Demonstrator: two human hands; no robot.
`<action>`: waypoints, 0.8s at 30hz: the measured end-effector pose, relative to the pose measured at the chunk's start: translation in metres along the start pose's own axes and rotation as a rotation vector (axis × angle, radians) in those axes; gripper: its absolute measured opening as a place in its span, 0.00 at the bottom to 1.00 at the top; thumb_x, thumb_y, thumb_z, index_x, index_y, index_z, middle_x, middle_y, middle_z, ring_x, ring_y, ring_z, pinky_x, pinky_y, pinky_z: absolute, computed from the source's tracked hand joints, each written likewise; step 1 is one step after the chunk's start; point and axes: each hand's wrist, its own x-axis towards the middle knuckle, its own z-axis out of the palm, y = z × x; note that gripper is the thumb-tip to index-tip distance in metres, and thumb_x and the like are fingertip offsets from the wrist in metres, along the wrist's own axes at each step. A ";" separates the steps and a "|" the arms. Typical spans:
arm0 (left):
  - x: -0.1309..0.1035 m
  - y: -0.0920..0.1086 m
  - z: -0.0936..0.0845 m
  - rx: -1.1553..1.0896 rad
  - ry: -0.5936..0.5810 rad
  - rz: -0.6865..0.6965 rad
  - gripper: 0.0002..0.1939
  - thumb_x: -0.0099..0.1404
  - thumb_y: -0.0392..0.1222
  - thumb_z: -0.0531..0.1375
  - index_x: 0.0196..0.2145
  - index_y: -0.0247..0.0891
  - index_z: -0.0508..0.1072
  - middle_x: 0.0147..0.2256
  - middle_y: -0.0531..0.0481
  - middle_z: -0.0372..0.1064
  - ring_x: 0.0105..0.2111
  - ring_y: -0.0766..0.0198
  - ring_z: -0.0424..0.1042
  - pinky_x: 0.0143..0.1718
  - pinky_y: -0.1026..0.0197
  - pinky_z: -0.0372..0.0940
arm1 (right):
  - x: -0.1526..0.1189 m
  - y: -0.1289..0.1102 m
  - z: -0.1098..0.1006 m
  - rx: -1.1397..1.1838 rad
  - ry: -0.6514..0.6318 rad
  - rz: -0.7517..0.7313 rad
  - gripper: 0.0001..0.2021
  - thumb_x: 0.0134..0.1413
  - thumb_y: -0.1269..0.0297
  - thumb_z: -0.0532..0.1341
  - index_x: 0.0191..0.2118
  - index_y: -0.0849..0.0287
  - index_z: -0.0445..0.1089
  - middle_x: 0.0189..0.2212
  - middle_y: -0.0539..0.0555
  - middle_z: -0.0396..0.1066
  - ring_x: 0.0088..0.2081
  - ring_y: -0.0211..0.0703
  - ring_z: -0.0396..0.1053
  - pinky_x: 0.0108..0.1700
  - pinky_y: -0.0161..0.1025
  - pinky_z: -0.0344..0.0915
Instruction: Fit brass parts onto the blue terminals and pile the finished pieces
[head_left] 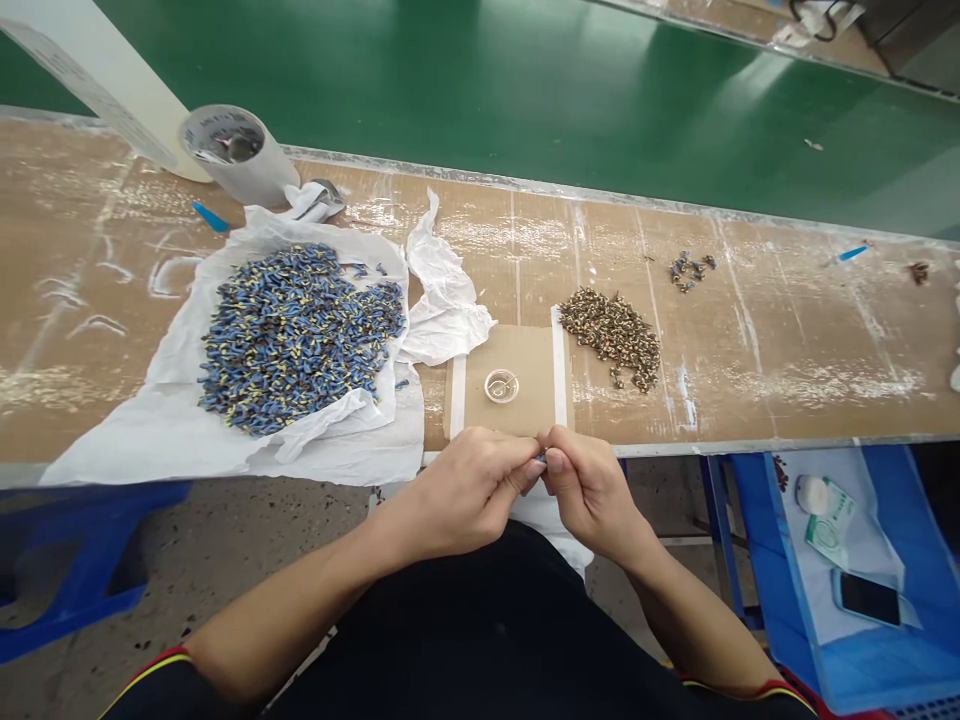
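My left hand [469,492] and my right hand [594,495] meet just in front of the table edge. Both are closed, their fingertips pinched on a small blue piece [541,457] that is mostly hidden. Beyond them a small clear round dish [501,386] rests on a cardboard sheet [517,345] with white tape down its sides. To the left lies a large heap of small blue-and-yellow pieces [296,335] on white crumpled sheeting [142,425]. Right of the cardboard is a pile of small gold-and-dark pieces [611,335].
A small cluster of bluish pieces [690,270] lies farther right on the table [795,350]. At the back left stand a wide tape roll [244,160] and a blue pointed object [211,217]. A blue bin [870,655] with a phone [868,597] sits below the table, right.
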 end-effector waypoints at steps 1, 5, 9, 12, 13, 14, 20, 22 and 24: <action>-0.001 -0.001 0.000 0.016 -0.005 -0.010 0.16 0.73 0.37 0.47 0.26 0.37 0.61 0.23 0.53 0.61 0.23 0.68 0.62 0.28 0.64 0.54 | 0.000 0.001 0.001 0.008 -0.006 0.002 0.15 0.71 0.62 0.48 0.29 0.55 0.54 0.22 0.46 0.56 0.22 0.35 0.56 0.27 0.36 0.51; -0.006 -0.002 0.001 0.038 -0.031 -0.023 0.16 0.73 0.36 0.47 0.25 0.37 0.60 0.23 0.53 0.61 0.23 0.67 0.61 0.28 0.63 0.54 | -0.002 0.004 0.003 0.063 -0.081 -0.001 0.14 0.71 0.62 0.48 0.30 0.55 0.56 0.22 0.46 0.58 0.23 0.35 0.56 0.28 0.35 0.52; -0.009 0.001 0.001 0.023 -0.034 -0.010 0.16 0.73 0.36 0.47 0.26 0.36 0.61 0.23 0.54 0.61 0.23 0.68 0.60 0.28 0.63 0.54 | -0.002 0.003 0.000 0.062 -0.109 -0.014 0.16 0.72 0.61 0.46 0.29 0.56 0.57 0.23 0.48 0.59 0.24 0.36 0.59 0.29 0.36 0.54; -0.006 0.003 0.000 -0.004 -0.029 -0.016 0.15 0.73 0.36 0.48 0.28 0.36 0.63 0.24 0.53 0.64 0.24 0.68 0.62 0.29 0.64 0.55 | 0.000 0.002 -0.003 0.084 -0.099 0.001 0.16 0.72 0.60 0.46 0.30 0.56 0.58 0.23 0.48 0.61 0.24 0.36 0.60 0.29 0.35 0.55; -0.005 0.003 -0.001 -0.026 -0.032 -0.015 0.15 0.74 0.36 0.47 0.29 0.36 0.65 0.26 0.52 0.66 0.25 0.67 0.64 0.30 0.64 0.56 | 0.000 0.001 -0.004 0.117 -0.094 0.021 0.17 0.72 0.60 0.46 0.30 0.56 0.59 0.23 0.48 0.62 0.24 0.36 0.60 0.29 0.35 0.56; -0.004 0.003 -0.002 -0.054 -0.040 -0.016 0.15 0.75 0.36 0.47 0.31 0.36 0.66 0.28 0.51 0.68 0.27 0.67 0.66 0.32 0.64 0.57 | 0.000 0.001 -0.004 0.161 -0.088 0.046 0.17 0.72 0.59 0.46 0.30 0.56 0.60 0.23 0.48 0.63 0.24 0.36 0.61 0.28 0.34 0.57; -0.001 0.001 -0.005 -0.196 -0.108 -0.053 0.16 0.76 0.39 0.45 0.37 0.35 0.69 0.35 0.49 0.70 0.34 0.65 0.70 0.40 0.64 0.60 | -0.003 0.004 0.003 0.371 0.011 0.098 0.20 0.72 0.54 0.46 0.29 0.56 0.61 0.21 0.48 0.64 0.24 0.37 0.64 0.29 0.35 0.61; -0.002 0.000 -0.004 -0.215 -0.109 -0.062 0.16 0.77 0.40 0.45 0.38 0.35 0.69 0.34 0.49 0.70 0.34 0.65 0.69 0.40 0.64 0.60 | -0.004 0.005 0.006 0.380 0.050 0.087 0.20 0.72 0.54 0.46 0.28 0.56 0.61 0.21 0.48 0.64 0.24 0.37 0.65 0.29 0.36 0.61; -0.002 -0.001 -0.003 -0.217 -0.102 -0.059 0.15 0.76 0.40 0.45 0.36 0.35 0.68 0.32 0.50 0.68 0.32 0.66 0.68 0.37 0.65 0.60 | -0.004 0.006 0.008 0.345 0.081 0.066 0.20 0.72 0.56 0.46 0.28 0.56 0.61 0.21 0.49 0.64 0.24 0.37 0.66 0.29 0.35 0.61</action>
